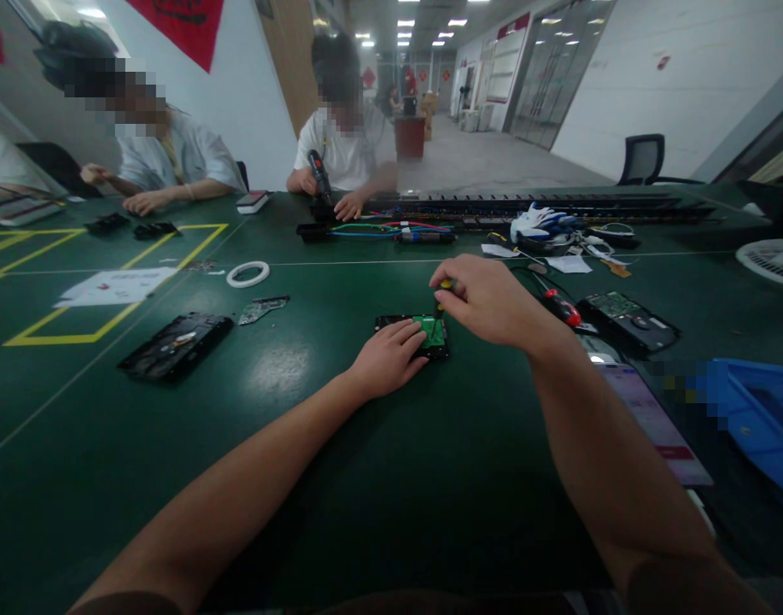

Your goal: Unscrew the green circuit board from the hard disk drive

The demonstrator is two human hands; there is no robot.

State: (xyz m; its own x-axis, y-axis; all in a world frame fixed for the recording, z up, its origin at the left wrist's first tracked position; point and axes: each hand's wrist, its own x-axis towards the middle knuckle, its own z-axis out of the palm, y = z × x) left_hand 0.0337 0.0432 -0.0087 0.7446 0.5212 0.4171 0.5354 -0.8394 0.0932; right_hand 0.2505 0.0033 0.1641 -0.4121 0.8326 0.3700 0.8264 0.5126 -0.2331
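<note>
A black hard drive (437,351) with a green circuit board (433,328) facing up lies on the table in front of me. My left hand (391,354) holds it against the tabletop, fingers across its top and thumb along the near edge. Above the board, my right hand (474,295) is closed around the yellow-and-black handle of a screwdriver (440,303). The screwdriver stands nearly upright, its shaft pointing down at the board. Whether the tip sits in a screw is too small to tell.
Left lie another hard drive (177,346), a loose circuit board (263,309) and a tape roll (248,274). Right are a red-and-black screwdriver (562,307), another drive (631,325), a phone-like screen (653,418) and a blue bin (759,410). Opposite, a person holds a power screwdriver (319,175).
</note>
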